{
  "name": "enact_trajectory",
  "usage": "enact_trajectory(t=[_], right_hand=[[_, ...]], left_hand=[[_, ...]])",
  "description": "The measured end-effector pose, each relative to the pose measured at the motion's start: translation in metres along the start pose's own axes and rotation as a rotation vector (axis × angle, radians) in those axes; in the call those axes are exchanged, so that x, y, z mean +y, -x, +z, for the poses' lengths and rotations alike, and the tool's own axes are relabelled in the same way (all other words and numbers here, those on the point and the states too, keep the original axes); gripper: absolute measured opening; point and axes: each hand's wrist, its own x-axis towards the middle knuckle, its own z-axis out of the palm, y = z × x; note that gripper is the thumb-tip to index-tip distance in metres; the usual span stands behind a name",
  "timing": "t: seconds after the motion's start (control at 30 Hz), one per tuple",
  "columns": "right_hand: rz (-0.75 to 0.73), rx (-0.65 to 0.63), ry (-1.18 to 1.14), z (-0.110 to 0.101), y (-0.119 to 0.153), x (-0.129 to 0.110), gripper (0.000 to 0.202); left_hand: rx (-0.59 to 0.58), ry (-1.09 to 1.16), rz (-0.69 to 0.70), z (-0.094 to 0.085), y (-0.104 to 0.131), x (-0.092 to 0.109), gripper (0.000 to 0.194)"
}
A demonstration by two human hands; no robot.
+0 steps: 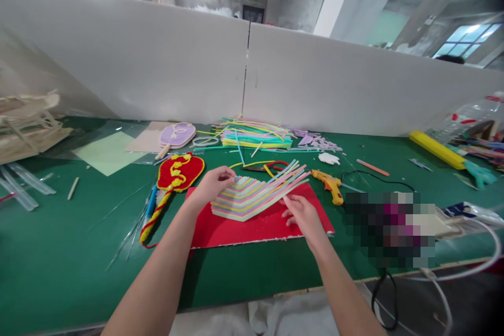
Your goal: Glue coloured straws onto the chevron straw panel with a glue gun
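A striped piece of pastel strips (242, 200), bent into a shallow V along its lower edge, lies over a red board (252, 236). On its right the strips fan out into loose ends. My left hand (214, 186) pinches its upper left corner between thumb and fingertips. At the lower right edge, the fingers of my right hand (303, 215) are apart, one fingertip touching or very near the strips. Behind the piece lie scissors (254, 169), partly hidden by strips. An orange glue gun (331, 185) rests just right of the board.
A red and yellow fan-shaped craft (181, 172) lies left of the board. Toward the white partition (157, 63) are a lilac fan (178, 135), a pile of pastel strips (255, 136) and purple scraps (315, 140). A black cable (378, 174) runs across the right side.
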Motion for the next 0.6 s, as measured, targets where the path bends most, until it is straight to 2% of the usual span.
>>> enact_trajectory(t=[0.2,0.33,0.47,0.6], right_hand=[[-0.011,-0.005,-0.072,0.001,-0.006,-0.006,0.047],[-0.018,0.046,-0.069,0.002,-0.012,-0.005,0.051],[-0.042,0.112,-0.002,-0.001,-0.016,0.003,0.055],[-0.121,0.245,0.203,-0.016,-0.016,0.007,0.05]], left_hand=[[0.054,0.001,0.032,0.019,0.001,0.003,0.022],[0.101,-0.04,0.053,0.027,0.002,0.008,0.02],[0.227,-0.122,0.053,0.024,0.001,0.006,0.024],[0.358,-0.197,-0.027,0.016,0.001,-0.005,0.024]])
